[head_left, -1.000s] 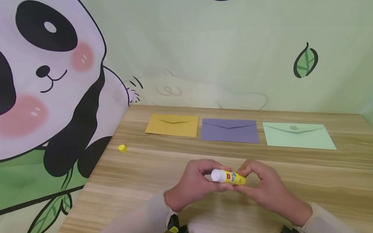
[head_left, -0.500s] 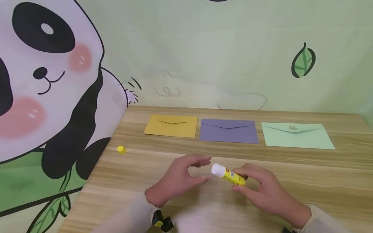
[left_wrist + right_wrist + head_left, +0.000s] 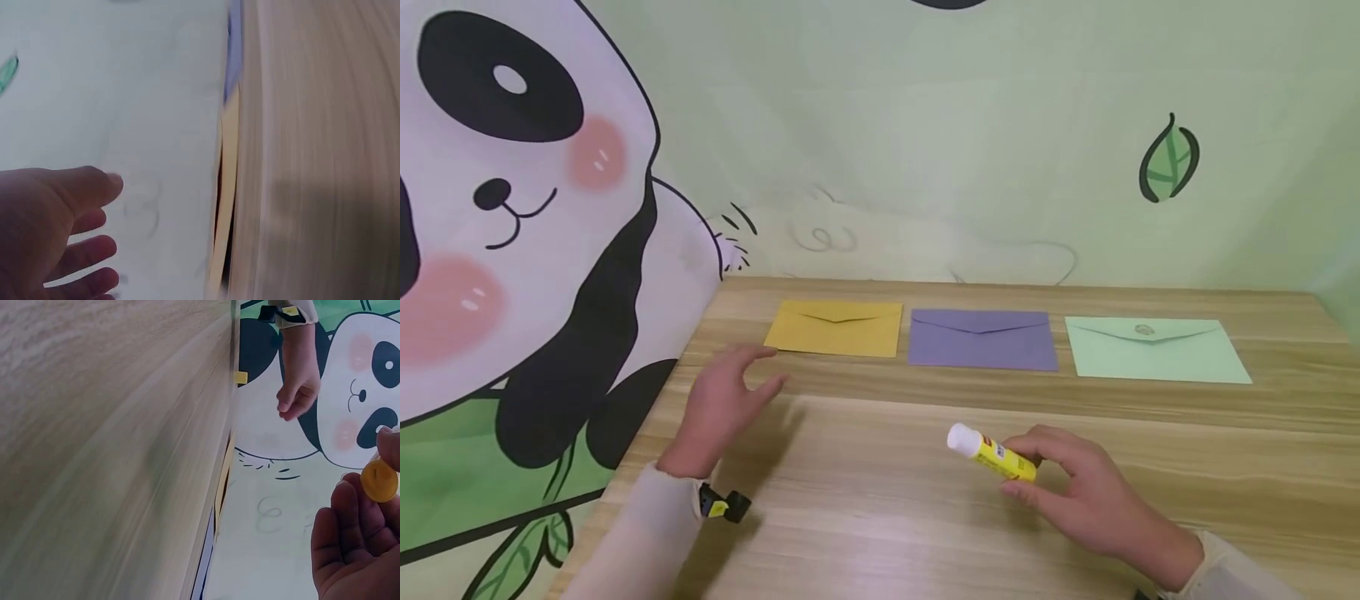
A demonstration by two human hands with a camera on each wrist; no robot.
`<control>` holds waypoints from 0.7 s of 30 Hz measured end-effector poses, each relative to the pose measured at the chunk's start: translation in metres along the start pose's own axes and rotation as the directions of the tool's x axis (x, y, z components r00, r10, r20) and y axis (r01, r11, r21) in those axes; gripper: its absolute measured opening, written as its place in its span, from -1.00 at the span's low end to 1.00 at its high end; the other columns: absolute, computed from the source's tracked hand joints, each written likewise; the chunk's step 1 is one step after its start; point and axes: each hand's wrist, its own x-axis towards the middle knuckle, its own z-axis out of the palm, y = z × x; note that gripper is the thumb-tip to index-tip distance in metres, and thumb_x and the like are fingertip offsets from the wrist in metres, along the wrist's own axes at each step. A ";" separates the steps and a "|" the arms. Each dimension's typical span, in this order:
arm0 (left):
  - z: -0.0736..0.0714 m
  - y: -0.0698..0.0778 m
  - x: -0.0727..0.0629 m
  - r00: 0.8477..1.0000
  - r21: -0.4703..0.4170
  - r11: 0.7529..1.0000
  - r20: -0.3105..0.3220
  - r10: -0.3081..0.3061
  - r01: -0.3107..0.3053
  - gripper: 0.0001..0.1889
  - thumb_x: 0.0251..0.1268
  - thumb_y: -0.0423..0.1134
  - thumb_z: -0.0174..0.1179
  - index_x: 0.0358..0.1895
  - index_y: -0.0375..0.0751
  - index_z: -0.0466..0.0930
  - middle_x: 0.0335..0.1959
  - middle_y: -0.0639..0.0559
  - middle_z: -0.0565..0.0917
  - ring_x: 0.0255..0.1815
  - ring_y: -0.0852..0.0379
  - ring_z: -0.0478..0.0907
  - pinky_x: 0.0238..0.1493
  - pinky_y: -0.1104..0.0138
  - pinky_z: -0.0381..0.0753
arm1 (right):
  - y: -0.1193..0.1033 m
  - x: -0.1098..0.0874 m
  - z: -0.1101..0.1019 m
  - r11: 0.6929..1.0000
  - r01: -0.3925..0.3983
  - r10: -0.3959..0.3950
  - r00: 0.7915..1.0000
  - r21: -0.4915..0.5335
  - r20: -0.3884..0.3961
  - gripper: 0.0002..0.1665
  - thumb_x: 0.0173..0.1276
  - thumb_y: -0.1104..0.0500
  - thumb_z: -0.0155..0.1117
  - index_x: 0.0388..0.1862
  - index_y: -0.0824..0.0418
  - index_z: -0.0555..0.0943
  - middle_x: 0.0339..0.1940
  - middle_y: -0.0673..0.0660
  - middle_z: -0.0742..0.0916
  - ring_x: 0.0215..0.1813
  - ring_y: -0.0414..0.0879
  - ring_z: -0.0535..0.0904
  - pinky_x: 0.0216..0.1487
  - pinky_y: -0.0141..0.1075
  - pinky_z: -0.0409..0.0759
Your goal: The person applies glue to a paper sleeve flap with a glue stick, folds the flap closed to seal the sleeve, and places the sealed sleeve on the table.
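My right hand (image 3: pixel 1086 492) pinches a yellow glue stick (image 3: pixel 1003 460) near its yellow end, with the white end pointing up and left. In the right wrist view, the round yellow end of the glue stick (image 3: pixel 379 481) faces the camera. My left hand (image 3: pixel 718 408) is above the table's left part, below the yellow envelope (image 3: pixel 835 329), fingers relaxed and holding nothing. A small yellow cap (image 3: pixel 240 377) sits on the table in the right wrist view; the left hand hides it from the head view.
A purple envelope (image 3: pixel 981 342) and a mint green envelope (image 3: pixel 1157 350) lie in a row with the yellow one along the back of the wooden table (image 3: pixel 865 500). Behind rises a pale green backdrop (image 3: pixel 887 150) with a printed panda (image 3: pixel 550 217).
My left hand has let go of the glue stick and moved left, covering the cap's place. The right hand still holds the glue stick, now tilted with its white end higher.
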 end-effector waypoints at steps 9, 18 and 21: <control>-0.011 -0.052 0.006 0.992 0.166 0.978 -0.003 -0.129 0.128 -0.41 0.27 -0.05 0.34 0.25 -0.35 0.52 0.20 -0.42 0.48 0.17 -0.40 0.45 0.09 -0.21 0.49 | 0.001 -0.002 0.001 1.000 0.000 0.000 1.000 -0.012 0.006 -0.49 0.09 0.30 0.57 0.02 -0.06 0.69 -0.21 -0.18 0.71 -0.22 -0.27 0.57 -0.17 -0.36 0.59; -0.009 -0.076 0.008 0.960 0.206 0.954 0.134 -0.246 0.215 -0.41 0.31 -0.09 0.28 0.29 -0.38 0.44 0.16 -0.46 0.45 0.08 -0.37 0.48 -0.04 -0.14 0.54 | 0.004 -0.003 -0.001 1.000 0.004 -0.004 1.000 -0.021 0.001 -0.48 0.08 0.27 0.58 0.04 -0.05 0.69 -0.20 -0.17 0.73 -0.21 -0.27 0.59 -0.14 -0.39 0.60; -0.009 -0.080 0.011 0.957 0.221 0.952 0.152 -0.248 0.212 -0.46 0.32 -0.16 0.26 0.27 -0.42 0.45 0.13 -0.47 0.48 0.01 -0.32 0.52 -0.05 -0.11 0.54 | 0.005 -0.003 -0.002 1.000 0.009 -0.009 1.000 -0.021 0.001 -0.48 0.08 0.28 0.58 0.04 -0.04 0.69 -0.20 -0.16 0.73 -0.21 -0.27 0.59 -0.15 -0.39 0.60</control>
